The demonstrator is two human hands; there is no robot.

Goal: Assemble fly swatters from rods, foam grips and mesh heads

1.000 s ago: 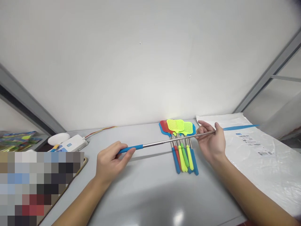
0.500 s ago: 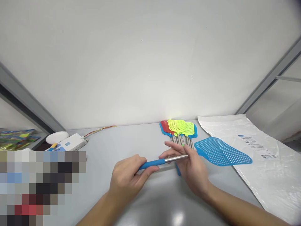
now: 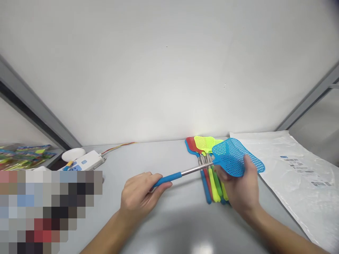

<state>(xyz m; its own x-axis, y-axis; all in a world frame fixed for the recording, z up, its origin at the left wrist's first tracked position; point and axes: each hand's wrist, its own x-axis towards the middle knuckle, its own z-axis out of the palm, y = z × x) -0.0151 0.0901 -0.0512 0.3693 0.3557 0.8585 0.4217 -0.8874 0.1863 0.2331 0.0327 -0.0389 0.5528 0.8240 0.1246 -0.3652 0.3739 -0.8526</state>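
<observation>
A blue fly swatter [image 3: 230, 159] is held above the grey table, with its perforated head toward the right and its short metal shaft showing. My left hand [image 3: 139, 194] is closed around the blue handle, thumb along the near side. At the other end, my right hand [image 3: 245, 190] grips the head, its thumb on the mesh and the fingers underneath, partly hidden. Just behind, several fly swatters [image 3: 204, 144] in yellow, red, green and blue lie in an overlapping bundle, heads toward the wall and handles toward me. The held swatter and my right hand cover part of the bundle.
A white plastic mailer [image 3: 280, 176] with printed labels covers the table's right side. At the left are a white power strip [image 3: 88, 160], a white oval object [image 3: 73, 154], thin wires and a pixelated area. Colourful packets [image 3: 29, 155] lie farther left. A white wall stands behind.
The swatter's long metal shaft has been slid in and is now much shorter. My right hand has shifted from the shaft onto the head, while my left hand keeps the handle.
</observation>
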